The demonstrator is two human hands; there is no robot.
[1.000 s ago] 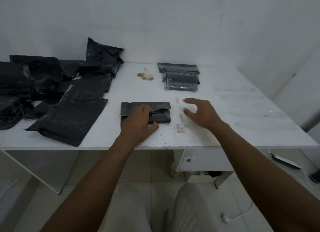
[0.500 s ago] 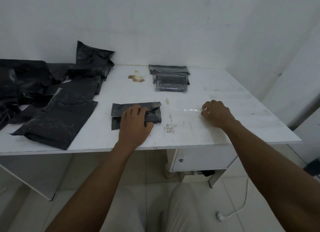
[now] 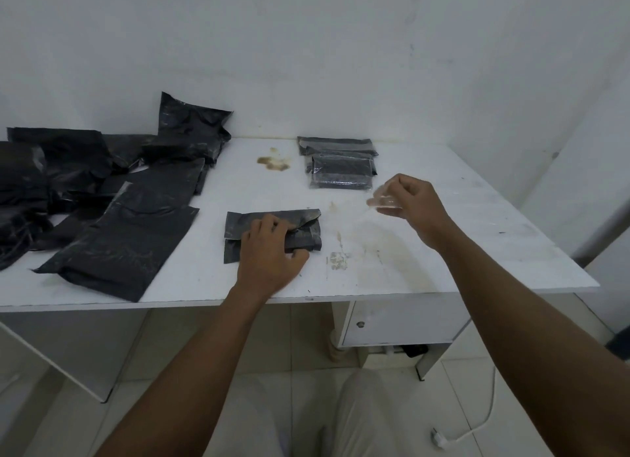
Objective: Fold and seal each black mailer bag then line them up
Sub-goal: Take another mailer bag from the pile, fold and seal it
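At the middle of the white surface (image 3: 443, 252), toward its near edge: one folded black mailer bag (image 3: 243, 223), lying flat, its top flap turned down over the body. The left hand (image 3: 269, 252) rests on it, fingers laid across the fold and pressing it down, thumb on the surface at the bag's near edge. At 2 o'clock from this bag, raised above the surface: the right hand (image 3: 412, 201), fingers curled, pinching a small clear strip (image 3: 383, 202) at its fingertips; whether the strip is tape cannot be told. At 1 o'clock, near the back wall: a stack of folded bags (image 3: 341, 170), overlapping one another, well apart from the bag under the hand. At 12 o'clock, beside that stack: a brown stain (image 3: 274, 163). At 9 to 10 o'clock, covering the left end of the surface: a loose pile of unfolded black bags (image 3: 119, 238), one leaning against the wall. Below the surface at 5 o'clock: a white drawer unit (image 3: 402, 320); on the tiled floor, a white plug and cord (image 3: 439, 441).
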